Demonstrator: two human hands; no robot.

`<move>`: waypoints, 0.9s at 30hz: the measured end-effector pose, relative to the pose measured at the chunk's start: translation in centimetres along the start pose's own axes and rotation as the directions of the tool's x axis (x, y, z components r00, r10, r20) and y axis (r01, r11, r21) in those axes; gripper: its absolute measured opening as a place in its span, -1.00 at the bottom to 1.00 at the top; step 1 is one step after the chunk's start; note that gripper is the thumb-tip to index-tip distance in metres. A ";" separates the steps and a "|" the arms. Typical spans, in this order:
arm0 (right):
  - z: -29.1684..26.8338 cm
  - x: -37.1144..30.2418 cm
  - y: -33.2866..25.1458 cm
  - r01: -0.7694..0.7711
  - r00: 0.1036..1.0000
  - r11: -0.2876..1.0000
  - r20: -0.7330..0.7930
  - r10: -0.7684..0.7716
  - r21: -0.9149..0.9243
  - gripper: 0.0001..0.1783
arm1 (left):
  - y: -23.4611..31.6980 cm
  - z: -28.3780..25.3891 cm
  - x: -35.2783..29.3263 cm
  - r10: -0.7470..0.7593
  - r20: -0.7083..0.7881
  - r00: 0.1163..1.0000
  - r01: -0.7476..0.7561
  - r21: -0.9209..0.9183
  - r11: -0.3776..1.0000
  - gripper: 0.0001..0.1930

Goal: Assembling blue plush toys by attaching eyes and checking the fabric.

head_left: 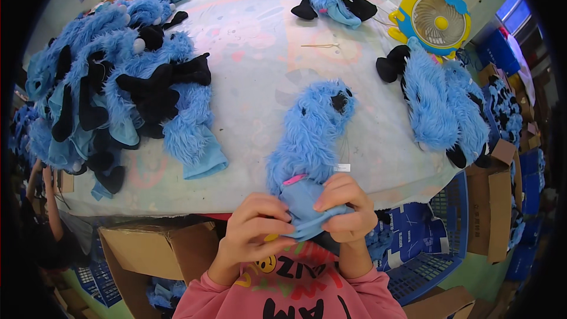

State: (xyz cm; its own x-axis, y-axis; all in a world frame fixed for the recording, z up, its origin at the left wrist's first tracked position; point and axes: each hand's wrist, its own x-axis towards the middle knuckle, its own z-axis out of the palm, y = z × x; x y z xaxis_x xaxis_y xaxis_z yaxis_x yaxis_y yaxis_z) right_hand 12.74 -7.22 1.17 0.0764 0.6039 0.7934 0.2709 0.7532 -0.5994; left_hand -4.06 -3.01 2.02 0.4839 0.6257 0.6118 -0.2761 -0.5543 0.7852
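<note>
A furry blue plush skin (310, 133) with black patches at its far end lies on the table in front of me. Its near end is a smooth light-blue cloth opening (304, 198), with a small pink strip (295, 179) on the seam. My left hand (257, 224) is closed on the left of the cloth rim, fingers curled in. At the rim's right side my right hand (348, 210) pinches the same cloth between thumb and fingers. A white tag (342, 168) sticks out beside the fur.
Blue and black plush skins (100, 77) are heaped at the left. More skins (434, 103) lie at the right, and another (331, 3) at the back. A yellow fan (437, 20) stands back right. Below the table edge are a cardboard box (144, 251) and a blue crate (458, 218).
</note>
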 end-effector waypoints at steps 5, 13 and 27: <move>0.5 -1.0 -0.3 -0.046 0.972 0.920 -0.195 0.131 0.390 -0.88 | 1.6 0.4 -1.1 -0.122 0.141 0.982 0.077 0.291 0.954 -0.79; 0.0 -1.9 -0.7 -0.126 0.989 0.988 -0.071 0.132 0.091 -0.88 | 0.4 1.8 -2.1 -0.006 -0.214 0.977 0.014 0.036 0.999 -0.78; 0.3 -1.1 -1.4 -0.270 0.962 0.950 0.010 0.272 0.157 -0.82 | -1.2 3.2 -1.3 -0.286 -0.272 0.919 0.015 -0.701 0.713 -0.78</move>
State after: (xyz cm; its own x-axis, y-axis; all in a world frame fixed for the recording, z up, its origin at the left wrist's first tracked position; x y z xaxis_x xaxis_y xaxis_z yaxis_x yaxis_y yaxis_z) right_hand 11.94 -8.88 1.14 0.1375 0.7883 0.5998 0.0860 0.5937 -0.8001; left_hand -1.69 -4.95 -0.05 0.2981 0.8825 0.3638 -0.7716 -0.0017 0.6361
